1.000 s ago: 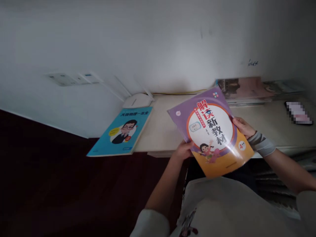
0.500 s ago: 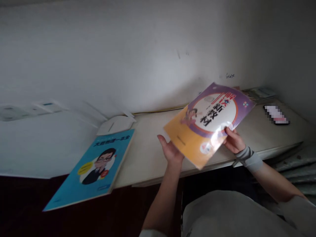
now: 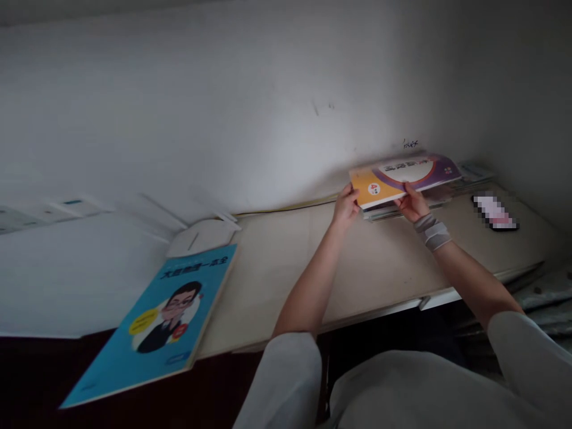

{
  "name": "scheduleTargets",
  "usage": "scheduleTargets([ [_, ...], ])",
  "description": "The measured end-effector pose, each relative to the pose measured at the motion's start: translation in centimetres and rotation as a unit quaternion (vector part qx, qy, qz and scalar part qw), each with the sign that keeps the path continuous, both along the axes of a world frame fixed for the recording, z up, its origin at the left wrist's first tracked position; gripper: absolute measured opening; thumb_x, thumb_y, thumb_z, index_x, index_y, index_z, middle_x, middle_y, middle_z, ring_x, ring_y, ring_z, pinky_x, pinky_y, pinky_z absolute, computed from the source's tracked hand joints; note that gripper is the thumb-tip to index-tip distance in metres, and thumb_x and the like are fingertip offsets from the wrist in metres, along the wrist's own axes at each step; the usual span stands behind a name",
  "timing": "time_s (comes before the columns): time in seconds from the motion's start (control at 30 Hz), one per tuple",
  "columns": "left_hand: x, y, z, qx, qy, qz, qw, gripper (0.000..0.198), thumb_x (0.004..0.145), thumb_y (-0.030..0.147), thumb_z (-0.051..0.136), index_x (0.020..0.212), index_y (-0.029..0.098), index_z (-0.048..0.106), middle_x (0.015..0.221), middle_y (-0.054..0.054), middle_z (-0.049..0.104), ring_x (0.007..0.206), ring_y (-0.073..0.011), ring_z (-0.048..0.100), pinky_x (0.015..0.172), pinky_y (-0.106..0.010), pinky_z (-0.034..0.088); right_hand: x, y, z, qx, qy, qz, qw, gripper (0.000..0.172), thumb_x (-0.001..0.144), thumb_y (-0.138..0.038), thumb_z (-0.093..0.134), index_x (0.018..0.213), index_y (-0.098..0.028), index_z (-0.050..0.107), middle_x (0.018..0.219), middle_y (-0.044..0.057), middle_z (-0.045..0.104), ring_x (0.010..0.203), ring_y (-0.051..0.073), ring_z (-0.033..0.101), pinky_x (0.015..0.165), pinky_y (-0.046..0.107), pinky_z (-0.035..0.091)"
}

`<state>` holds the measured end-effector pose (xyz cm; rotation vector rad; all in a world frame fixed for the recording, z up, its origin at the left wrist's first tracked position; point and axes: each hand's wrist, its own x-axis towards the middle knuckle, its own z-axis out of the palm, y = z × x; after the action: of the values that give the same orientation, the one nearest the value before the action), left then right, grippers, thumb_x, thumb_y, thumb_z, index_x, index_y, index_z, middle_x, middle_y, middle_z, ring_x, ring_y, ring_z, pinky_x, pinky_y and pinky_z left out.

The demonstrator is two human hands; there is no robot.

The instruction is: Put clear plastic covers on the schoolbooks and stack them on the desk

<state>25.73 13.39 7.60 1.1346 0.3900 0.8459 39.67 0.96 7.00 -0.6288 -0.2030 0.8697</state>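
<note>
Left hand (image 3: 346, 205): arm stretched across the desk (image 3: 286, 262), fingers curled around the near left corner of the orange and purple workbook (image 3: 402, 179), thumb on top of the cover, the rest tucked below the edge.

Right hand (image 3: 412, 204): grey wristband (image 3: 432, 231) on the wrist, fingers pinching the workbook's near long edge, thumb on the cover, fingertips underneath.

Orange and purple workbook: lies nearly flat between the two hands, cover up, resting on the stack of books (image 3: 415, 199) against the wall (image 3: 250, 107). Its orange end sits at the left fingers; its purple end reaches away beyond the right fingers.

Stack of books: directly under the workbook and under both sets of fingertips; edges show just below the right fingers.

Blue book (image 3: 156, 322): well apart, far to the left of the left fingers, overhanging the desk's near left corner, cover up.

White flat device (image 3: 203, 234): just beyond the blue book, by the wall.

Phone (image 3: 494, 211): on the desk to the right of the right fingers, near but not touching.
</note>
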Motion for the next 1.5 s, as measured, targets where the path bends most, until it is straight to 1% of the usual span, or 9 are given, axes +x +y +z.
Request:
scheduleTargets([
  [0.27, 0.4, 0.7, -4.0, -0.02, 0.054, -0.012, 0.998, 0.027, 0.066, 0.016, 0.064, 0.094, 0.016, 0.064, 0.098, -0.007, 0.073, 0.1, -0.0236, 0.066, 0.086, -0.036, 0.052, 0.1, 0.0, -4.6, -0.04, 0.057, -0.003, 0.998, 0.007, 0.089, -0.018, 0.056, 0.088, -0.02, 0.063, 0.077, -0.001, 0.075, 0.07, 0.013, 0.071, 0.067, 0.025, 0.061],
  [0.4, 0.3, 0.5, -5.4, 0.009, 0.114, 0.013, 0.993, 0.028, 0.065, 0.014, 0.058, 0.092, 0.015, 0.064, 0.089, -0.007, 0.071, 0.088, -0.0219, 0.068, 0.076, -0.031, 0.052, -0.1, -0.5, -5.0, -0.09, 0.087, 0.001, 0.992, 0.013, 0.094, -0.019, 0.049, 0.088, -0.02, 0.061, 0.072, -0.001, 0.074, 0.066, 0.012, 0.071, 0.063, 0.025, 0.061],
  [0.53, 0.6, 0.4, -6.5, 0.117, 0.195, 0.084, 0.97, 0.026, 0.068, 0.015, 0.053, 0.091, 0.017, 0.065, 0.083, -0.004, 0.068, 0.082, -0.0184, 0.065, 0.072, -0.028, 0.049, 0.2, -0.6, -4.5, -0.14, 0.087, 0.014, 0.986, 0.019, 0.097, -0.017, 0.041, 0.087, -0.02, 0.058, 0.07, -0.001, 0.072, 0.066, 0.011, 0.07, 0.066, 0.024, 0.06],
  [0.8, 1.5, 1.0, -6.1, 0.202, 0.237, 0.141, 0.94, 0.021, 0.067, 0.007, 0.052, 0.079, 0.018, 0.066, 0.082, -0.006, 0.067, 0.088, -0.0206, 0.061, 0.08, -0.03, 0.045, 1.1, -0.8, -3.4, -0.188, 0.037, 0.065, 0.979, 0.015, 0.097, -0.029, 0.045, 0.098, -0.022, 0.059, 0.07, 0.0, 0.071, 0.066, 0.016, 0.07, 0.062, 0.032, 0.061],
  [0.97, 2.0, 1.0, -5.9, 0.195, 0.243, 0.14, 0.94, 0.02, 0.067, 0.006, 0.053, 0.077, 0.018, 0.066, 0.082, -0.006, 0.069, 0.094, -0.0226, 0.063, 0.085, -0.033, 0.046, 2.1, -2.5, -3.1, -0.306, -0.033, 0.174, 0.935, 0.035, 0.097, -0.043, 0.045, 0.084, -0.017, 0.062, 0.065, 0.008, 0.071, 0.055, 0.017, 0.068, 0.049, 0.027, 0.056],
  [1.03, 2.1, 0.8, -5.9, 0.196, 0.248, 0.147, 0.937, 0.021, 0.067, 0.005, 0.052, 0.079, 0.018, 0.065, 0.085, -0.006, 0.07, 0.096, -0.0232, 0.063, 0.088, -0.034, 0.046, 2.4, -3.1, -3.3, -0.332, -0.038, 0.18, 0.925, 0.036, 0.094, -0.045, 0.049, 0.076, -0.017, 0.061, 0.059, 0.007, 0.068, 0.047, 0.015, 0.064, 0.043, 0.024, 0.053],
  [1.23, 2.1, -1.3, -6.1, 0.218, 0.266, 0.195, 0.919, 0.036, 0.076, 0.004, 0.046, 0.104, 0.018, 0.063, 0.105, -0.009, 0.069, 0.103, -0.0226, 0.063, 0.094, -0.036, 0.045, 3.3, -5.0, -4.3, -0.302, -0.037, 0.128, 0.944, 0.038, 0.09, -0.049, 0.056, 0.067, -0.018, 0.059, 0.053, 0.001, 0.065, 0.042, 0.009, 0.059, 0.045, 0.018, 0.052],
  [1.37, 2.1, -2.6, -6.7, 0.258, 0.274, 0.228, 0.898, 0.049, 0.081, 0.006, 0.046, 0.128, 0.019, 0.054, 0.13, -0.014, 0.059, 0.126, -0.0246, 0.052, 0.106, -0.042, 0.039, 5.4, -7.4, -4.4, -0.308, -0.049, 0.036, 0.949, 0.041, 0.092, -0.048, 0.052, 0.065, -0.018, 0.058, 0.054, 0.001, 0.064, 0.04, 0.008, 0.055, 0.044, 0.019, 0.053],
  [1.5, 2.0, -3.4, -6.3, 0.394, 0.333, 0.235, 0.824, 0.05, 0.084, 0.01, 0.05, 0.133, 0.022, 0.053, 0.152, -0.014, 0.038, 0.145, -0.0306, 0.024, 0.116, -0.058, 0.016, 7.6, -9.2, -4.5, -0.33, -0.075, -0.014, 0.941, 0.039, 0.092, -0.043, 0.055, 0.062, -0.019, 0.055, 0.052, -0.001, 0.061, 0.038, 0.007, 0.051, 0.043, 0.019, 0.052],
])
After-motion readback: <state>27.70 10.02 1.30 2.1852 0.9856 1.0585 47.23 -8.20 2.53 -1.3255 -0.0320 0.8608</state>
